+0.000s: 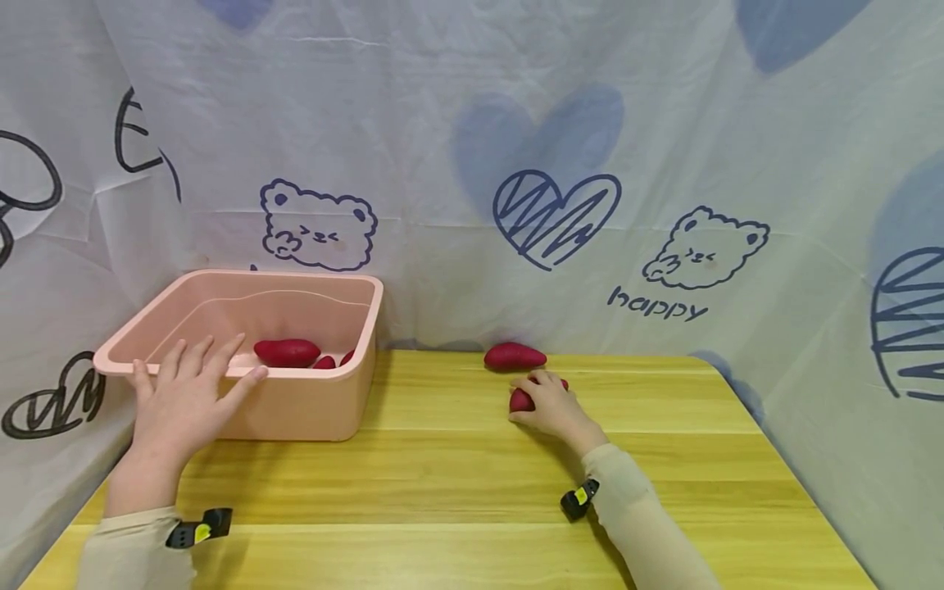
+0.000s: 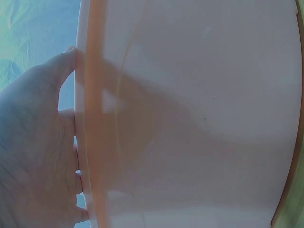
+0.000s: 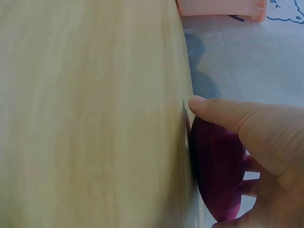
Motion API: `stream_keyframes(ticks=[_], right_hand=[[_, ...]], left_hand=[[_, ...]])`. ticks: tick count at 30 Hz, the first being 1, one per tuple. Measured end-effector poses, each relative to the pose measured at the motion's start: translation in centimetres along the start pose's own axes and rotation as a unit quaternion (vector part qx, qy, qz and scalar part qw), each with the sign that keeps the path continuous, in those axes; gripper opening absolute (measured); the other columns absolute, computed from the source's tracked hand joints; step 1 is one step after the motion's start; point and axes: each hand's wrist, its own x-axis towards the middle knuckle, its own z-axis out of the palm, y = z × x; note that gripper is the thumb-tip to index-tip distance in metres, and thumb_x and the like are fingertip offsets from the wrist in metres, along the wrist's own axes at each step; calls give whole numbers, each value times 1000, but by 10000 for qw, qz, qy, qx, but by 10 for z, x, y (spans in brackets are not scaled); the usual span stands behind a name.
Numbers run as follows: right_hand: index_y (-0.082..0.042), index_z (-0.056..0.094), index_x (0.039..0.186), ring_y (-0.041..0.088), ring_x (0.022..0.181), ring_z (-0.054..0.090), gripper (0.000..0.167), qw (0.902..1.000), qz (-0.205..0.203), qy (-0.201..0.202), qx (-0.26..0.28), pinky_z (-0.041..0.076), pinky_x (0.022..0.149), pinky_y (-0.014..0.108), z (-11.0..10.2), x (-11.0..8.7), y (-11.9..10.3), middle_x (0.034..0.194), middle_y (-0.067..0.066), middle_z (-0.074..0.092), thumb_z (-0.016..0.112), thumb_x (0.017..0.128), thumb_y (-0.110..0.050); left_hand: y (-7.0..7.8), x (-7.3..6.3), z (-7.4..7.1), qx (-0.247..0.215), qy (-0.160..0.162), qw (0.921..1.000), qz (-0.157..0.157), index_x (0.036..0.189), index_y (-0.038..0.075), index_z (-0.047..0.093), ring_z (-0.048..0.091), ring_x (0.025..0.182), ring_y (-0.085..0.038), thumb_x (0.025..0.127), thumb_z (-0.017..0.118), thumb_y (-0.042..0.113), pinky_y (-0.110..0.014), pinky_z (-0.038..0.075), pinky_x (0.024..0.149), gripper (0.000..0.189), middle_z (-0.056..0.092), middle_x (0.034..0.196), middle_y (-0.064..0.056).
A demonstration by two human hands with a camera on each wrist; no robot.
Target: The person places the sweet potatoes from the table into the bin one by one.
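A red-skinned sweet potato (image 1: 521, 401) lies on the table under my right hand (image 1: 559, 411), whose fingers and thumb curl round it. In the right wrist view the thumb reaches over one end of this sweet potato (image 3: 216, 166). Just behind it, apart from the hand, lies another sweet potato (image 1: 515, 356). At the left stands a pink plastic basin (image 1: 295, 406) with a sweet potato (image 1: 288, 353) and parts of others showing inside. My left hand (image 1: 177, 401) rests at the basin's near rim, its fingers spread and fairly straight; the left wrist view shows the outer wall (image 2: 204, 118).
The wooden table (image 1: 442, 492) runs across the front, its right edge slanting toward me. A pale printed cloth (image 1: 442, 270) hangs close behind the table and along both sides. Black straps with small devices sit on both wrists.
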Motion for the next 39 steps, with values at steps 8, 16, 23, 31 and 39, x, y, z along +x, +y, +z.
stream_keyframes(ticks=[8, 16, 23, 31, 39], right_hand=[[-21, 59, 133, 39, 132, 42, 57, 9996, -76, 249, -59, 43, 91, 69, -6, -1, -2, 135, 14, 51, 75, 83, -42], [-24, 56, 136, 35, 134, 41, 57, 9991, -82, 400, -116, 41, 96, 67, -16, 1, -8, 137, 10, 49, 75, 84, -40], [-25, 57, 135, 35, 135, 40, 59, 9968, -271, 660, -357, 43, 95, 66, -25, 9, -17, 137, 11, 50, 76, 82, -39], [-24, 57, 136, 35, 135, 39, 60, 9961, -460, 666, -361, 40, 101, 67, -38, 19, -34, 139, 10, 50, 77, 82, -40], [-25, 58, 134, 34, 134, 40, 58, 9930, -713, 812, -470, 43, 96, 65, -43, 31, -51, 138, 10, 51, 76, 82, -42]], left_hand=[[0, 1, 0, -3, -24, 10000, -6, 154, 21, 26, 15, 140, -54, 95, 34, 67, -78, -11, 107, 75, 27, 153, -29], [-2, 1, 1, -20, 22, 10000, 36, 155, 22, 26, 16, 140, -54, 96, 35, 66, -79, -10, 107, 74, 28, 153, -29], [-1, 1, 1, 13, 7, 10000, 24, 155, 22, 26, 16, 139, -54, 96, 34, 67, -78, -9, 107, 74, 28, 153, -29], [-2, 1, 1, -1, 9, 10000, 14, 155, 23, 25, 16, 139, -54, 96, 34, 66, -78, -10, 107, 74, 29, 152, -28], [-2, 1, 2, 3, 32, 10000, 43, 155, 23, 25, 16, 139, -54, 96, 35, 66, -79, -10, 107, 74, 30, 152, -28]])
